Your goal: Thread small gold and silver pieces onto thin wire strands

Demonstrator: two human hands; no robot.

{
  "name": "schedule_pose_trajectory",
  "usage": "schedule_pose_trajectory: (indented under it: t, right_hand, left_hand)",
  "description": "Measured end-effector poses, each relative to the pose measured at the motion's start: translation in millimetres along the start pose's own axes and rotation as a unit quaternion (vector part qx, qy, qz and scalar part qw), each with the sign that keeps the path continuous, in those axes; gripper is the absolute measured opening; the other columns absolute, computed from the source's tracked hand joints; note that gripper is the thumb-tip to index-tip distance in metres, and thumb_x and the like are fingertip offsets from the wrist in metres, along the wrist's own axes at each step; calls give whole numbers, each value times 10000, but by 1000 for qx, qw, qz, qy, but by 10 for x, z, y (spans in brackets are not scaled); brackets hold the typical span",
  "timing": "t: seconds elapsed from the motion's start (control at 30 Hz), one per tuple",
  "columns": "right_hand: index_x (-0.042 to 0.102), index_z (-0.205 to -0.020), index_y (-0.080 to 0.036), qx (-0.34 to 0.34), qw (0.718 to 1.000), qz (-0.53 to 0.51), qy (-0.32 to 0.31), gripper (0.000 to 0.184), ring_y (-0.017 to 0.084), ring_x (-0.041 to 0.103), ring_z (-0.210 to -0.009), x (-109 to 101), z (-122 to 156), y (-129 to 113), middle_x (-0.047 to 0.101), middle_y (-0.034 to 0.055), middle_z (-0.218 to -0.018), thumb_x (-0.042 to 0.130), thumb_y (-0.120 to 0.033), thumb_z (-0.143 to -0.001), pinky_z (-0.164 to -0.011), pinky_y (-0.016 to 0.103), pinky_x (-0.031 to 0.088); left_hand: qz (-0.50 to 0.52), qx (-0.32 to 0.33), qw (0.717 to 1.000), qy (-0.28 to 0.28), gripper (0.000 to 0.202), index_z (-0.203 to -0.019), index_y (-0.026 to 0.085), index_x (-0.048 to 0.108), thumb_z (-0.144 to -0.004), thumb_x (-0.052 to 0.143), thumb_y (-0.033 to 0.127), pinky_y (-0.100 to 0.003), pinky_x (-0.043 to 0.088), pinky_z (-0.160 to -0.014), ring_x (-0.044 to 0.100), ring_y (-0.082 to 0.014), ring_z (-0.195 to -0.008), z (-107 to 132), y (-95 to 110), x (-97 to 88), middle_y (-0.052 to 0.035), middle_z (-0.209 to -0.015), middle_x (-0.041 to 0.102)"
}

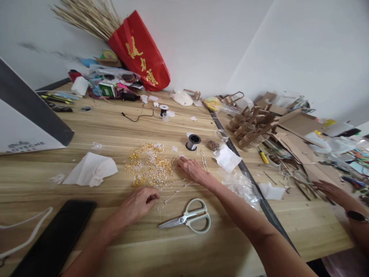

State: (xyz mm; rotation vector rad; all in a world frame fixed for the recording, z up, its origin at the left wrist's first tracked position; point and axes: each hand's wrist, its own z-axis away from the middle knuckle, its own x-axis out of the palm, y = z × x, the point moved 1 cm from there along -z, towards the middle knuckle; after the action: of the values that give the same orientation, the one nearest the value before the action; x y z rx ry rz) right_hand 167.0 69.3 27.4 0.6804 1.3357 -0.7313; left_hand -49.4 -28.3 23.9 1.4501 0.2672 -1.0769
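Observation:
On the wooden table, my left hand (141, 201) rests with its fingers curled in, just below a pile of gold and silver beads (157, 171). What it holds, if anything, is too small to make out. My right hand (193, 169) reaches to the pile's right edge, fingertips together and pointing down by some small clear pieces; its grip is hidden. Between the hands lies a thin beaded strand (174, 191). Nearer me are scissors (187, 219) with pale handles, lying slightly apart at the blades. A spool of fine wire (193, 142) stands beyond my right hand.
A crumpled white tissue (90, 169) and a black phone (57, 238) lie at left. Clear plastic bags (240, 186) and white paper (227, 157) are right of my forearm. Small woven baskets (250, 129) stand farther right. Another person's hand (331, 192) rests at the right side.

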Motion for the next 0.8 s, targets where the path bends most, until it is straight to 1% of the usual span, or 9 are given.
schedule_pose_trajectory:
  t: [0.1,0.2,0.3,0.37,0.5,0.6,0.8]
  right_hand:
    - [548,-994,-163,5,997,-61,52,159,136,580,-736,-47,82,30,586,76,-988,398,-196,-953,-608,227,355]
    - [553,-918,-156,-1,984,-143,104,99,113,555,-696,-66,176,56,592,46,-897,459,-134,-899,-609,210,343]
    - [547,-881,-155,-19,970,-206,131,95,101,522,-634,-70,278,44,581,7,-752,481,-88,-863,-602,201,338]
    - [542,-862,-160,-27,962,-231,142,94,94,507,-612,-81,350,12,571,-3,-721,479,-90,-864,-601,199,338]
    - [527,-858,-165,-31,956,-249,150,96,99,518,-633,-123,498,-90,572,2,-735,468,-90,-869,-607,201,349]
    - [524,-851,-168,-29,958,-250,135,106,96,509,-616,-148,611,-180,579,0,-746,472,-76,-859,-581,198,341]
    - [531,-875,-171,-20,961,-253,106,94,99,523,-634,-158,814,-317,597,13,-800,466,-103,-886,-584,203,353]
  left_hand:
    - [-3,7,1000,3,212,-781,181,677,-768,466,174,-259,431,-741,601,-169,-753,5,0,-9,-24,-757,683]
    - [-4,15,1000,-2,216,-780,181,680,-772,465,173,-264,433,-753,607,-171,-758,6,2,-13,-30,-773,689]
    - [-5,16,1000,-5,215,-779,176,681,-781,465,181,-268,432,-758,609,-175,-767,2,0,-10,-39,-790,692]
    - [-4,15,1000,-8,218,-789,170,683,-789,466,192,-270,432,-754,609,-176,-767,0,-2,-10,-48,-805,694]
    - [-6,4,1000,-22,226,-806,166,688,-780,465,184,-258,431,-728,604,-166,-738,6,2,-32,-46,-800,693]
    - [1,-3,999,-33,224,-812,168,690,-764,472,182,-239,430,-693,601,-156,-717,17,-5,-45,-39,-796,693]
    - [4,-1,1000,-15,213,-793,166,685,-746,479,191,-253,429,-689,602,-170,-726,34,-51,-15,-42,-794,693]
